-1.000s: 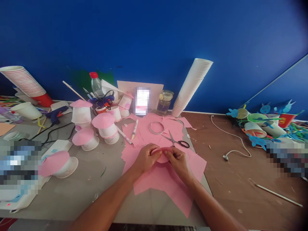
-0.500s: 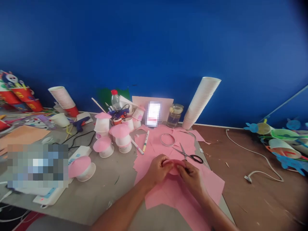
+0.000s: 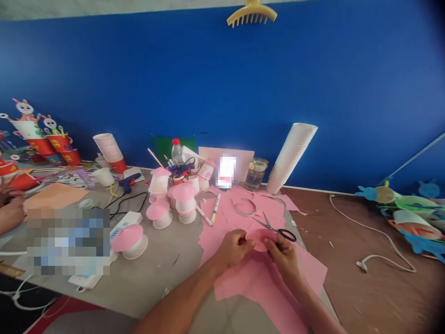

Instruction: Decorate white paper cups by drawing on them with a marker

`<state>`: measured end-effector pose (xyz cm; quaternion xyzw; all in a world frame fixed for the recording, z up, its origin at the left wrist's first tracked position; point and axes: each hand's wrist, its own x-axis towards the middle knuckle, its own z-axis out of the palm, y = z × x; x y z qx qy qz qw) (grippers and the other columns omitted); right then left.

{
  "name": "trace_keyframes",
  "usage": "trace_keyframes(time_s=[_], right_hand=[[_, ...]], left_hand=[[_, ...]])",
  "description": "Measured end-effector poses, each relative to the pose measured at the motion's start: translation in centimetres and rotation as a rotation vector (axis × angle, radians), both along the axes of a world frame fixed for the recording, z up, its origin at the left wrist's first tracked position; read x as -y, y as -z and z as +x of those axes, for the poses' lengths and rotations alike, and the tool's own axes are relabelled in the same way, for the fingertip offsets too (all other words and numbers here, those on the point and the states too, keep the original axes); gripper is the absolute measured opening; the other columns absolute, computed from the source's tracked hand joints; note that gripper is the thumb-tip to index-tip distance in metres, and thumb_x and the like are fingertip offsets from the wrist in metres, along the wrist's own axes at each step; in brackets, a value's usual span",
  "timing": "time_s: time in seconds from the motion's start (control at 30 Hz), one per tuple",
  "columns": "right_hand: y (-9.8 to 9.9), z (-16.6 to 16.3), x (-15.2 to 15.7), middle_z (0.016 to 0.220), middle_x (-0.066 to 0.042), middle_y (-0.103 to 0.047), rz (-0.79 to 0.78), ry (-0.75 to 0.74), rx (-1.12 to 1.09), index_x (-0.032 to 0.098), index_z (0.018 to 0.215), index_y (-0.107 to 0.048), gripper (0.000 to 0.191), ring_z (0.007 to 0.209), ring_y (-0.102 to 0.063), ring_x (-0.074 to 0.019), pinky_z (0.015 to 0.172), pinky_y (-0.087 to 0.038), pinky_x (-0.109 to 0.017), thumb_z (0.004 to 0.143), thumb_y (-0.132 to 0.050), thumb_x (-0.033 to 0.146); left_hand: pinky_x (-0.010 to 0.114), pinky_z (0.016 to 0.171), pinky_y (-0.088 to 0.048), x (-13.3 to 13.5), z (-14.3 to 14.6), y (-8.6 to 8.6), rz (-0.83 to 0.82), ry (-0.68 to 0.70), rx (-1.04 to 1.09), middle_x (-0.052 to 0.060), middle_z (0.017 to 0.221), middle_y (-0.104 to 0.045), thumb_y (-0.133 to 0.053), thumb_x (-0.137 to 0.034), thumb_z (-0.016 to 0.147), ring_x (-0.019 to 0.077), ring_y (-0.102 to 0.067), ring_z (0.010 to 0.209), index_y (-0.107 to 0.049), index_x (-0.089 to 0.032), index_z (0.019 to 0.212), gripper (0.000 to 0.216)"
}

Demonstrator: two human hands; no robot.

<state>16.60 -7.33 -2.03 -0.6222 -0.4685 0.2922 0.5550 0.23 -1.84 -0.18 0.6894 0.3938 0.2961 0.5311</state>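
The pink paper disc [image 3: 260,238] shows a broader, flatter face than a moment ago; shaping appears unfinished. It is held above pink sheets [image 3: 248,278], left hand [image 3: 232,248] pinching its nine-o'clock edge, right hand [image 3: 286,258] pinching three. Scissors [image 3: 278,230] lie at two o'clock.

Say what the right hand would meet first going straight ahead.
Past the round pink paper it holds, the right hand would probably meet the open black-handled metal scissors; depth is unclear, so it might pass above.
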Motion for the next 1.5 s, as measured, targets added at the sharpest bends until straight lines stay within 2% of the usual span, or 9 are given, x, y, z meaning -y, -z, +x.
trace_keyframes(time_s=[0.17, 0.37, 0.47, 0.57, 0.67, 0.93, 1.23, 1.37, 1.5], right_hand=[[-1.4, 0.1, 0.5, 0.055, 0.001, -0.053, 0.053, -0.104, -0.004, 0.018, 0.081, -0.067, 0.037, 0.051, -0.048, -0.0153, 0.047, -0.039, -0.026, 0.075, -0.064, 0.055], [-2.1, 0.5, 0.5, 0.073, -0.006, -0.068, 0.117, -0.097, 0.046, 0.020, 0.103, -0.071, 0.043, 0.068, -0.063, -0.0233, 0.058, -0.051, -0.030, 0.074, -0.066, 0.052], [-2.2, 0.4, 0.3, 0.087, -0.009, -0.073, 0.158, -0.138, 0.063, 0.020, 0.101, -0.072, 0.039, 0.080, -0.067, -0.0257, 0.067, -0.055, -0.032, 0.076, -0.066, 0.049], [-2.3, 0.1, 0.2, 0.081, -0.009, -0.074, 0.174, -0.176, 0.080, 0.019, 0.087, -0.074, 0.031, 0.073, -0.067, -0.0238, 0.064, -0.054, -0.031, 0.081, -0.060, 0.047], [-2.0, -0.2, 0.0, 0.075, -0.008, -0.073, 0.194, -0.121, 0.093, 0.019, 0.080, -0.074, 0.027, 0.069, -0.067, -0.0227, 0.063, -0.054, -0.030, 0.082, -0.059, 0.041], [-1.0, 0.0, -0.3, 0.078, -0.007, -0.074, 0.192, -0.089, 0.121, 0.020, 0.083, -0.074, 0.022, 0.073, -0.067, -0.0228, 0.067, -0.054, -0.030, 0.082, -0.058, 0.035], [-0.5, -0.1, 0.0, 0.078, -0.008, -0.071, 0.146, -0.073, 0.092, 0.018, 0.086, -0.072, 0.031, 0.073, -0.065, -0.0230, 0.067, -0.054, -0.031, 0.082, -0.060, 0.046], [-0.3, 0.7, 0.7, 0.093, -0.010, -0.072, 0.073, -0.148, -0.066, 0.020, 0.103, -0.071, 0.042, 0.077, -0.066, -0.0244, 0.067, -0.055, -0.033, 0.078, -0.066, 0.054], [-0.4, 1.1, 1.4, 0.121, -0.010, -0.067, 0.115, -0.222, -0.445, 0.027, 0.112, -0.071, 0.049, 0.115, -0.060, -0.0332, 0.095, -0.050, -0.043, 0.077, -0.064, 0.061]], left_hand=[[0.027, 0.057, -0.024, 0.0, 0.1, -0.3, -0.020, -0.027, -0.030, -0.006, 0.062, -0.032, -0.053, -0.034, 0.075, 0.0114, -0.030, 0.061, -0.034, -0.021, 0.059, 0.028], [0.027, 0.056, -0.021, -0.2, -0.1, -0.1, -0.024, -0.009, -0.075, -0.006, 0.063, -0.026, -0.056, -0.034, 0.073, 0.0109, -0.026, 0.061, -0.029, -0.022, 0.061, 0.031], [0.027, 0.056, -0.020, -0.2, -0.1, 0.1, -0.018, 0.006, -0.083, -0.006, 0.063, -0.024, -0.055, -0.031, 0.072, 0.0111, -0.024, 0.062, -0.028, -0.022, 0.061, 0.030], [0.027, 0.056, -0.021, -0.2, -0.2, 0.1, -0.019, 0.073, -0.049, -0.006, 0.063, -0.027, -0.054, -0.031, 0.074, 0.0112, -0.026, 0.062, -0.030, -0.022, 0.062, 0.028], [0.027, 0.056, -0.021, -0.2, -0.1, 0.1, 0.018, 0.081, -0.042, -0.006, 0.062, -0.027, -0.053, -0.032, 0.075, 0.0111, -0.026, 0.061, -0.029, -0.022, 0.062, 0.029], [0.027, 0.055, -0.020, -0.2, 0.0, 0.0, 0.005, 0.051, -0.023, -0.007, 0.062, -0.023, -0.053, -0.037, 0.076, 0.0107, -0.023, 0.060, -0.025, -0.022, 0.060, 0.035], [0.026, 0.056, -0.020, -0.3, 0.0, 0.4, -0.038, 0.022, -0.027, -0.007, 0.062, -0.024, -0.054, -0.033, 0.074, 0.0102, -0.024, 0.061, -0.027, -0.022, 0.060, 0.033], [0.026, 0.058, -0.023, -0.5, -0.2, 0.3, -0.094, 0.002, 0.014, -0.006, 0.064, -0.031, -0.052, -0.030, 0.074, 0.0109, -0.028, 0.063, -0.036, -0.020, 0.063, 0.021], [0.026, 0.059, -0.022, -0.3, -0.3, -0.7, -0.193, 0.063, 0.109, -0.005, 0.065, -0.031, -0.056, -0.031, 0.073, 0.0108, -0.029, 0.065, -0.041, -0.019, 0.063, 0.021]])
